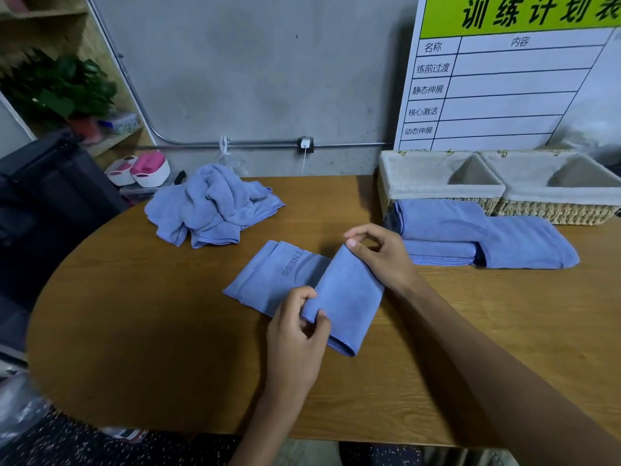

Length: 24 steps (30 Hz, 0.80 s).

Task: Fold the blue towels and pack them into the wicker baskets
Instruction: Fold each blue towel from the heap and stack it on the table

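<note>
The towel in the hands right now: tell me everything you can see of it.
The towel being folded is blue, soft-looking cloth with a stitched hem and a darker print ending "TNESS". It lies mid-table, half folded: its right part is lifted over toward the left. The left hand pinches the near corner, the right hand the far one.

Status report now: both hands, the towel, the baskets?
Left hand and right hand pinch towel, mid-fold. Folded towels wait outside baskets. Unfolded pile remains. Nothing in the way.
</note>
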Available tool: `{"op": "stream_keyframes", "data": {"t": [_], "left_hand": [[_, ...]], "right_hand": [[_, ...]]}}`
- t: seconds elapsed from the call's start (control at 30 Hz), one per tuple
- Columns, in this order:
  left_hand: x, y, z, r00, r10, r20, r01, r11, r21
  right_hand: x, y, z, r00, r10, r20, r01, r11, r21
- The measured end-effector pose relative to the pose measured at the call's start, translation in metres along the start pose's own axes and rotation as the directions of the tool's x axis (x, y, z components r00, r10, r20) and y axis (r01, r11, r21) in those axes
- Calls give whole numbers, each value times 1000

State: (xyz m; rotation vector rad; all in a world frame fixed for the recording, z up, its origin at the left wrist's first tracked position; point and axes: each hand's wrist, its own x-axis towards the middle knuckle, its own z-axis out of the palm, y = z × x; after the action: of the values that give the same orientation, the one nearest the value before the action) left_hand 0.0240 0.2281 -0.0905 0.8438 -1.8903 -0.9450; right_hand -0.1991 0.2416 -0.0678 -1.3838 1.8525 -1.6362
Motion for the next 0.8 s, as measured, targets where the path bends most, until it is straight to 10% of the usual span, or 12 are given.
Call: {"op": "stream_keyframes", "data": {"t": [0.27,0.4,0.8], "left_hand": [[-3,-7,2,985,167,49,-171,881,441],[-7,-2,4,890,385,242,-453,798,397],[20,-29,-22,803,328,498,-503,821,270]], "right_hand": [[6,17,9,979,149,141,-74,896,-437],[-9,19,2,986,152,70,-107,894,-434],[-93,-1,-36,991,136,10,-126,944,-305]]}}
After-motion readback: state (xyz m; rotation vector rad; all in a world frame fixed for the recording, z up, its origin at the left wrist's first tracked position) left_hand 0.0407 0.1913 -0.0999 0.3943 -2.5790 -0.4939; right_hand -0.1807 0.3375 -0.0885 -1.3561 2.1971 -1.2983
